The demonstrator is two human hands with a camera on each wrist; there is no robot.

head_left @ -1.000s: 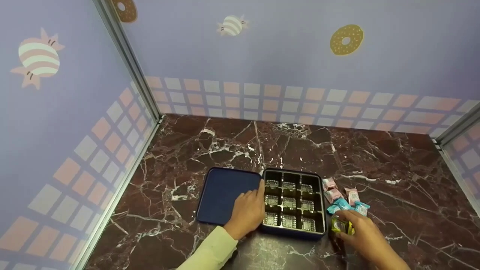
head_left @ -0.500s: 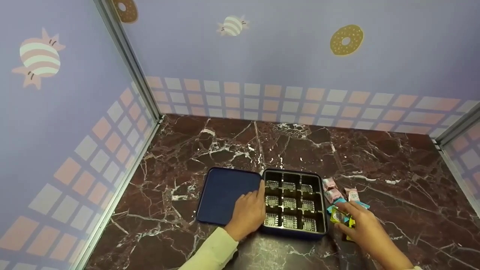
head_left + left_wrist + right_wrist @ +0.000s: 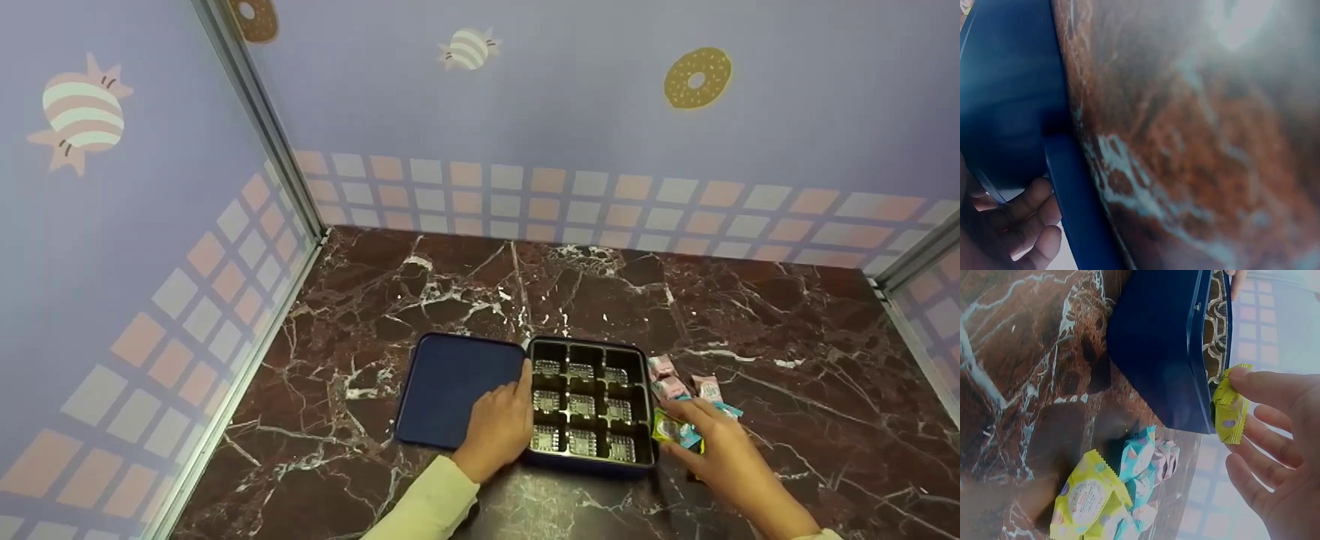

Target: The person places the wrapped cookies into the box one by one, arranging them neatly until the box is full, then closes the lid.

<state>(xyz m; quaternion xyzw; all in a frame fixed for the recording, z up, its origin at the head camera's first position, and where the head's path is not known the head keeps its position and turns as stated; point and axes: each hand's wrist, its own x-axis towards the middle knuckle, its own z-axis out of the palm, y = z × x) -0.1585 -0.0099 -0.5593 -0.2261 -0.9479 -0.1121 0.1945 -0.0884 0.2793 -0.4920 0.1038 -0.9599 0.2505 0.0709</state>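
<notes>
A square blue tin [image 3: 592, 466] lies with its black divided tray [image 3: 585, 379] facing up, its blue lid [image 3: 450, 390] laid open to the left. My left hand [image 3: 499, 424] rests on the tin's left edge, its index finger along the rim; the thumb is hidden in the head view. In the left wrist view the other fingers [image 3: 1044, 194] lie loosely curled beside the blue lid edge. My right hand [image 3: 712, 442] pinches a yellow wrapped candy [image 3: 1231, 413] between thumb and fingers, near the tin's right wall. No candy shows in the tray's compartments.
Right of the tin, several wrapped candies lie close together: pink candies [image 3: 707, 388], blue candies [image 3: 1139, 453] and yellow candies [image 3: 1086, 500]. The brown marble-patterned tabletop [image 3: 465, 296] runs back to a patterned lilac wall [image 3: 540, 97].
My right hand has lifted the yellow candy and moved slightly away from me, bringing it against the tin's right edge in the head view. The left hand has stayed on the rim.
</notes>
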